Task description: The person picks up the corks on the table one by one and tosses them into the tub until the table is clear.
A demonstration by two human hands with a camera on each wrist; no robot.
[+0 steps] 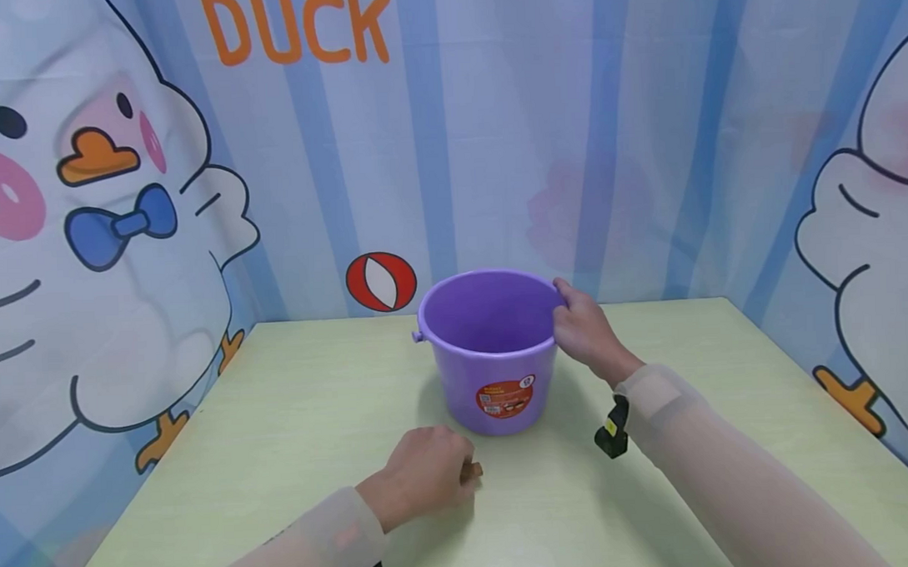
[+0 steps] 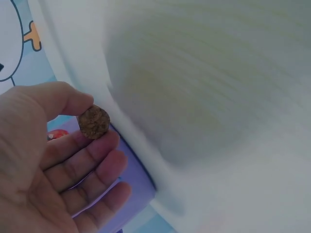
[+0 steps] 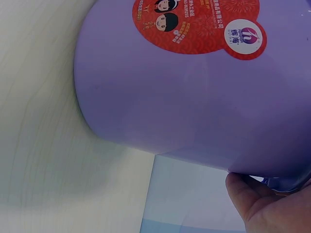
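A purple bucket (image 1: 495, 382) with a red and orange label stands upright on the table, its open top showing the inner wall. At its right side my right hand (image 1: 587, 329) grips the rim; the right wrist view shows the thumb and hand (image 3: 272, 208) at the bucket's edge. In front of the bucket, low over the table, my left hand (image 1: 426, 472) pinches a small brown cork (image 1: 471, 471). The left wrist view shows the round, speckled end of the cork (image 2: 94, 122) between thumb and forefinger, the other fingers loosely bent.
The pale yellow-green table (image 1: 315, 388) runs back to a blue striped curtain (image 1: 479, 149) printed with ducks and a red ball. A peg (image 1: 417, 337) juts from the bucket's left rim. A black wrist camera (image 1: 612, 428) hangs under the right sleeve.
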